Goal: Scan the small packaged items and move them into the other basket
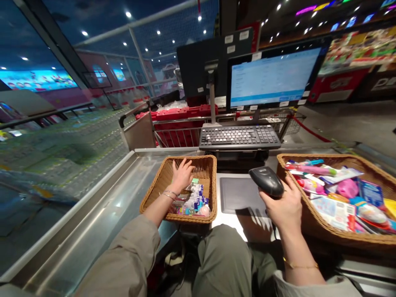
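My left hand (182, 175) hangs open inside a small wicker basket (193, 158), fingers spread just above a heap of small plastic-wrapped goods (192, 202). It does not visibly hold anything. My right hand (283, 208) is wrapped around the handle of a black handheld barcode scanner (266, 181), whose head points to the left. To the right of that hand sits a larger wicker basket (309, 156), heaped with colourful packaged items (337, 194). Its near contents are partly cut off by the frame's edge.
A dark flat pad (241, 194) lies on a white counter between the baskets. Behind it stand a black keyboard (239, 137) and a lit monitor (272, 76). A steel checkout counter (93, 202) runs along the left, with a wire shopping cart (182, 132) beyond.
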Available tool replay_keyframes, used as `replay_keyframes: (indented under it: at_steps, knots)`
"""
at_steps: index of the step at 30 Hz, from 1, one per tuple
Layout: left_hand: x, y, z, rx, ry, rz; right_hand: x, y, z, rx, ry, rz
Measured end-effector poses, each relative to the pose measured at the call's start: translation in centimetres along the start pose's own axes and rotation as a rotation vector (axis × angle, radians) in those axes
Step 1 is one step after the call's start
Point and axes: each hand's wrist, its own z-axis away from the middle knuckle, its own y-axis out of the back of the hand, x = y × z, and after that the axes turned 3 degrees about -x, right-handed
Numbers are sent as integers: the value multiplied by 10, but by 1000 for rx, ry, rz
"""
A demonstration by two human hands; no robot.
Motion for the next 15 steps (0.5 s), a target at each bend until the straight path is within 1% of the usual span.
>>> replay_keyframes:
  at_steps: [3, 8, 15]
  knots:
    - [-13, -3, 8, -116, -10, -46, -1, -2, 1, -27, -19, 3]
    - [-25, -6, 17, -395, -17, -64, -1, -2, 1, -54, -45, 18]
    - [-41, -13, 21, -641, -52, -66, 0, 2, 0, -44, -36, 32]
